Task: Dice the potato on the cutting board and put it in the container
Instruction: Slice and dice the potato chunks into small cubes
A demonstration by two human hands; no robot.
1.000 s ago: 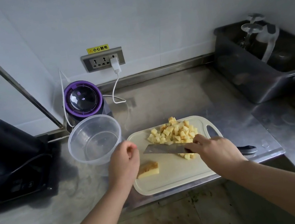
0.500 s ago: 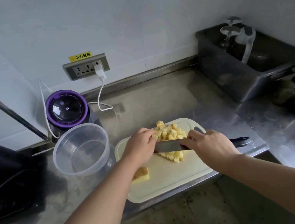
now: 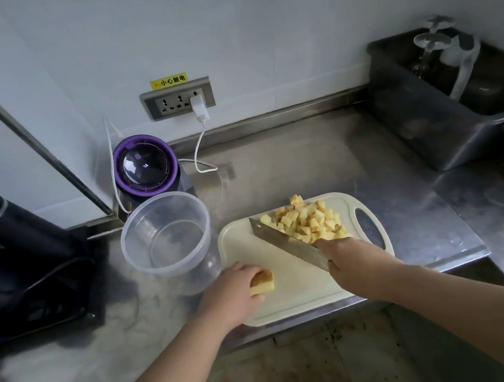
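- Left hand [image 3: 230, 289]: fingers curled over the uncut potato chunk [image 3: 263, 283] and holding it at the near left edge of the cutting board [image 3: 295, 298]. The hand hides part of the chunk.
- Right hand [image 3: 353, 257]: clenched round the knife [image 3: 286, 241]. Its handle is hidden in the fist, and only the blade shows, slanting toward the board's far left corner.
- Diced potato [image 3: 310, 221]: heaped on the far right part of the board, against the blade. Whether any cubes lie on the steel cannot be told.
- Container [image 3: 137, 230]: clear, with no potato in it, on the counter [image 3: 306, 165] just beyond the board's left edge.
- Wall socket [image 3: 178, 100] with a white plug [image 3: 199, 108]. The yellow label [image 3: 173, 80] reads "小心触电".
- Grey tub [image 3: 431, 114]: cut off at the right edge of the frame.
- Half a second earlier the left hand was at the dice beside the blade, and the blade lay level across the board.
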